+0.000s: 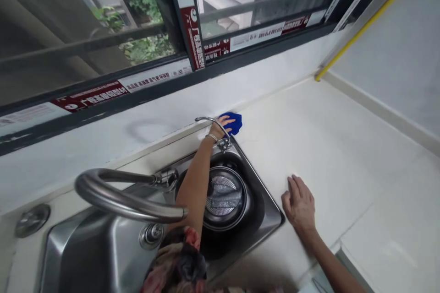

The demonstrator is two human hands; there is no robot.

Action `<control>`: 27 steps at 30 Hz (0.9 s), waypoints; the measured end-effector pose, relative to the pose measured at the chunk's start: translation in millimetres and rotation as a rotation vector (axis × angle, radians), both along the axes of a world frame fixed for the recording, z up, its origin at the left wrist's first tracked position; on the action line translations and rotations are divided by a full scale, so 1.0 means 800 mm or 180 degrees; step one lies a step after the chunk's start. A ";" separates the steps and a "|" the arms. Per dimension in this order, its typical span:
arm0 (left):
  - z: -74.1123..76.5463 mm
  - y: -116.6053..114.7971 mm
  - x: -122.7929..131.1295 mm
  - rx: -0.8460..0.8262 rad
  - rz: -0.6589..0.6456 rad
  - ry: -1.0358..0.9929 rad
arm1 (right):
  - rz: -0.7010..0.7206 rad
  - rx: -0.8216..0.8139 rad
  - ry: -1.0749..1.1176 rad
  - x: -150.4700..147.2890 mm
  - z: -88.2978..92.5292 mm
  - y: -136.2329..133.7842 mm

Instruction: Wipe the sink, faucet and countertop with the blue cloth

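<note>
My left hand (pixel 222 127) reaches over the double sink and presses a blue cloth (pixel 236 124) onto the counter at the back, close to the wall. Its fingers lie over the cloth, behind a small thin faucet (pixel 208 119). On the white countertop (pixel 330 146), right of the sink, rests my right hand (pixel 299 205), with slightly bent fingers and nothing visible in it. A round metal strainer (pixel 223 210) sits in the right basin (pixel 263 210), with a grey crumpled item (pixel 224 196) inside it.
A large curved faucet (pixel 130 201) arches across the left basin (pixel 89 252), close to my left forearm. Behind the counter runs a dark window frame (pixel 151 84) with red and white stickers. A yellow pipe (pixel 371 20) rises along the right wall.
</note>
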State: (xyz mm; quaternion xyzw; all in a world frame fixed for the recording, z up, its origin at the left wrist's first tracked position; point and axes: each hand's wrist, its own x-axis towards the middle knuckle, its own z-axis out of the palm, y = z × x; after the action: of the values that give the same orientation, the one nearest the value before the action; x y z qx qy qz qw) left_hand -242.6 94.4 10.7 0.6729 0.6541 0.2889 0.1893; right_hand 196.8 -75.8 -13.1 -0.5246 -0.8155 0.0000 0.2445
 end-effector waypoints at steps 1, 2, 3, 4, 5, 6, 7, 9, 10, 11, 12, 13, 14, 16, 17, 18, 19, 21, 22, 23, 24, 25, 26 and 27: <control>-0.002 0.002 -0.005 -0.0044 -0.0101 -0.0001 | 0.0007 -0.0006 -0.0022 0.000 0.001 0.000; -0.004 0.004 -0.008 -0.0077 -0.0185 0.0010 | 0.0010 -0.0012 -0.0039 0.000 0.003 0.000; -0.005 0.006 -0.010 -0.0093 -0.0234 0.0030 | 0.0007 -0.0019 -0.0050 -0.001 0.004 0.000; -0.007 0.007 -0.010 -0.0090 -0.0244 0.0051 | -0.0003 -0.0026 -0.0058 -0.001 0.005 -0.001; -0.008 0.007 -0.010 -0.0071 -0.0239 0.0063 | -0.0019 -0.0033 -0.0066 -0.001 0.005 -0.001; -0.009 0.006 -0.010 -0.0044 -0.0228 0.0066 | -0.0039 -0.0033 -0.0073 0.000 0.005 -0.001; -0.009 0.005 -0.009 -0.0015 -0.0214 0.0056 | -0.0050 -0.0031 -0.0080 0.000 0.005 -0.001; -0.009 -0.003 -0.012 0.0018 -0.0239 0.0015 | -0.0054 -0.0018 -0.0088 0.001 0.004 0.000; -0.008 -0.010 -0.014 0.0020 -0.0263 0.0005 | -0.0054 -0.0012 -0.0085 0.002 0.004 0.000; -0.006 -0.018 -0.017 0.0011 -0.0269 0.0010 | -0.0054 -0.0005 -0.0076 0.002 0.003 0.000; -0.004 -0.029 -0.020 -0.0009 -0.0239 0.0034 | -0.0050 0.0001 -0.0067 0.003 0.002 0.000; -0.001 -0.042 -0.023 -0.0034 -0.0149 0.0079 | -0.0047 0.0011 -0.0059 0.003 0.001 0.000; 0.002 -0.056 -0.024 -0.0067 -0.0003 0.0143 | -0.0047 0.0026 -0.0050 0.003 0.000 0.001; 0.010 -0.085 -0.023 -0.0176 0.0415 0.0291 | -0.0033 0.0061 -0.0032 0.003 -0.002 0.001; 0.014 -0.099 -0.020 -0.0250 0.0637 0.0370 | -0.0027 0.0085 -0.0014 0.003 -0.004 0.001; 0.018 -0.112 -0.015 -0.0331 0.0856 0.0451 | -0.0033 0.0115 0.0015 0.002 -0.005 0.001; 0.022 -0.123 -0.010 -0.0420 0.1072 0.0536 | -0.0042 0.0148 0.0053 0.001 -0.007 0.002; 0.029 -0.139 0.002 -0.0607 0.1487 0.0723 | -0.0037 0.0205 0.0120 -0.001 -0.010 0.003; 0.033 -0.146 0.008 -0.0677 0.1674 0.0807 | -0.0033 0.0223 0.0136 -0.002 -0.012 0.003; 0.035 -0.152 0.012 -0.0724 0.1843 0.0874 | -0.0029 0.0235 0.0139 -0.003 -0.013 0.004; 0.038 -0.158 0.016 -0.0748 0.1991 0.0923 | -0.0023 0.0245 0.0136 -0.003 -0.014 0.005; 0.039 -0.164 0.018 -0.0749 0.2127 0.0959 | -0.0028 0.0261 0.0136 -0.004 -0.015 0.005; 0.041 -0.171 0.018 -0.0741 0.2253 0.0987 | -0.0039 0.0281 0.0144 -0.004 -0.016 0.006; 0.041 -0.178 0.017 -0.0733 0.2375 0.1018 | -0.0048 0.0300 0.0157 -0.005 -0.017 0.006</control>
State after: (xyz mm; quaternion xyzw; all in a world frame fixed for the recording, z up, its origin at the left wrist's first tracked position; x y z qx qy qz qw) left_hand -229.0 -48.3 43.7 0.4008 0.9021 0.1546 0.0418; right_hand 193.1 -70.9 -26.4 -0.5184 -0.8043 -0.0274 0.2891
